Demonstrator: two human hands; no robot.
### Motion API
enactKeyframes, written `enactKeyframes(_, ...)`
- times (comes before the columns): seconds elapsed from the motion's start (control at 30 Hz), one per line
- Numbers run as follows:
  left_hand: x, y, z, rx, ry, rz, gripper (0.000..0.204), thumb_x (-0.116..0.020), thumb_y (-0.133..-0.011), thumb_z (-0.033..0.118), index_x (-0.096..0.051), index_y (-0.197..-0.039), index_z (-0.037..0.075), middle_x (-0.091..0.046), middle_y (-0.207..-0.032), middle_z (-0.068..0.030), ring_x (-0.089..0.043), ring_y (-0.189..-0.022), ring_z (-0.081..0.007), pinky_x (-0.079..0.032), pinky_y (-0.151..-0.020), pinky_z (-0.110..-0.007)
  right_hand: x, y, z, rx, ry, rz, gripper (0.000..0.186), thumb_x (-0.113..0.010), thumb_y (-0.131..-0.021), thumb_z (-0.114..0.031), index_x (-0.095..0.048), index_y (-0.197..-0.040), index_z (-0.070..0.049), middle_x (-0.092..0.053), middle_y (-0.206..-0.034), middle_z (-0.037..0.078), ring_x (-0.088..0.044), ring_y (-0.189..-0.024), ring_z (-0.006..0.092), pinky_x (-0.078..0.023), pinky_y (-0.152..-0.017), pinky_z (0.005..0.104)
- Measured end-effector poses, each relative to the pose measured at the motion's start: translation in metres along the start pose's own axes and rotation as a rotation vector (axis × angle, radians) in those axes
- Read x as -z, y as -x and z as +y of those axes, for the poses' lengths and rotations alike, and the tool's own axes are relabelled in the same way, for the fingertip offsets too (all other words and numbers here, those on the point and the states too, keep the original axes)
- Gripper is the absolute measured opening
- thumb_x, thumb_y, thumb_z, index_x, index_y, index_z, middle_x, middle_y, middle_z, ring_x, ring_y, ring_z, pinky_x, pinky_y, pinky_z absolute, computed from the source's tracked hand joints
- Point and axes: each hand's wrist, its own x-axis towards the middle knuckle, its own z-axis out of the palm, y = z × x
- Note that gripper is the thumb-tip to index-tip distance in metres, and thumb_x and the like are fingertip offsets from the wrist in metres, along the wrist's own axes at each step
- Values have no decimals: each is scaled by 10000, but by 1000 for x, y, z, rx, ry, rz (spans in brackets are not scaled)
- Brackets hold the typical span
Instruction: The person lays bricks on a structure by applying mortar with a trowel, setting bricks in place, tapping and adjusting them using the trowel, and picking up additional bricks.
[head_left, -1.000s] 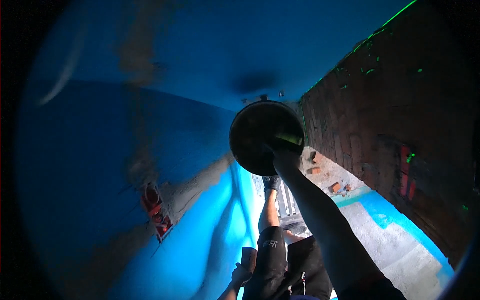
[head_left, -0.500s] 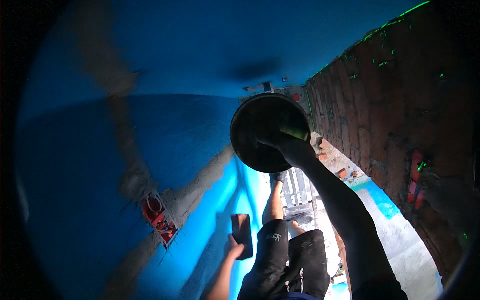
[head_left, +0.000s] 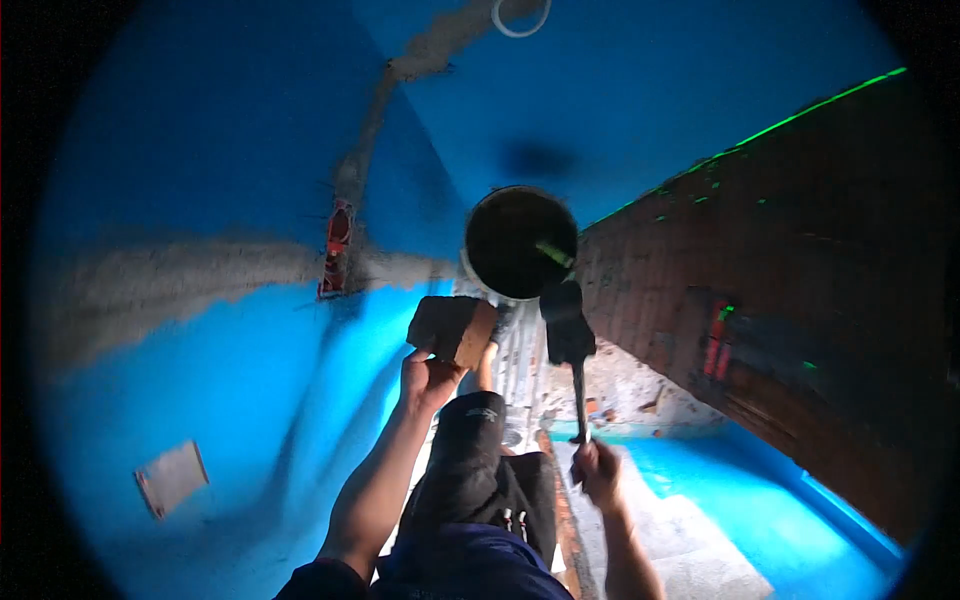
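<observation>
My left hand (head_left: 428, 383) grips a reddish-brown brick (head_left: 450, 329) from below, near the middle of the view. Lower on the right, my right hand (head_left: 598, 470) is closed on the handle of a trowel (head_left: 566, 322), its dark blade pointing up just below a round black bucket (head_left: 505, 235). The bucket stands just above the brick, with a pale green object at its right side. My legs (head_left: 458, 445) reach up beneath the brick.
A blue wall (head_left: 200, 120) bears grey plaster strips and a red electrical box (head_left: 336, 245). A dark brick wall (head_left: 770, 280) with green light lines runs along the right. Below are pale slats (head_left: 520, 330), rubble (head_left: 650, 395) and a grey-and-blue lower surface (head_left: 680, 520).
The brick in my left hand has risen to just below the bucket. My right hand has come down out of the bucket with the trowel. The view has turned.
</observation>
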Motion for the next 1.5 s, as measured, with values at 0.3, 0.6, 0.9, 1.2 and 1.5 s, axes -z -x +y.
enactKeyframes(0.3, -59, 58, -150, 109, 222, -128, 375, -620, -858, 97, -516, -1200, -14, -585, -1217, -158, -574, -1124, -306, -485, -978, -459, -38, 161, -9, 238, 178, 337, 170, -537, -960, -150, -603, -925, 3, -498, -660, -17, -467, -525, 55, -379, -468, 220)
enactKeyframes(0.6, -116, 121, -222, 373, 131, -217, 246, -620, -866, 115, -600, -1066, -28, -656, -1023, -150, -629, -921, -298, -515, -916, -441, -49, 202, 18, 609, 877, 776, 364, -630, -908, -165, -571, -1218, 18, -625, -870, 229, -620, -731, 401, -493, -619, 435)
enactKeyframes(0.9, -158, 126, -215, 377, 29, -239, 167, -663, -807, 123, -580, -922, 36, -581, -814, -85, -567, -753, -236, -520, -827, -452, -29, 247, 7, 560, 831, 890, 347, -652, -890, -175, -602, -1170, 24, -629, -830, 187, -621, -723, 356, -494, -640, 397)
enactKeyframes(1.2, -189, 139, -192, 376, -201, -177, 393, -619, -879, 157, -532, -1238, 24, -595, -1230, -155, -596, -1095, -328, -510, -928, -527, -13, 217, -34, 610, 892, 878, 321, -660, -876, -147, -614, -1139, 31, -646, -890, 205, -634, -773, 380, -507, -670, 419)
enactKeyframes(1.5, -190, 140, -160, 315, -434, -81, 317, -609, -903, 162, -571, -1179, 11, -628, -1184, -154, -634, -1053, -281, -557, -884, -460, 36, 279, -118, 746, 1212, 664, 342, -708, -805, -40, -649, -1142, -31, -617, -802, 137, -610, -648, 277, -499, -576, 353)
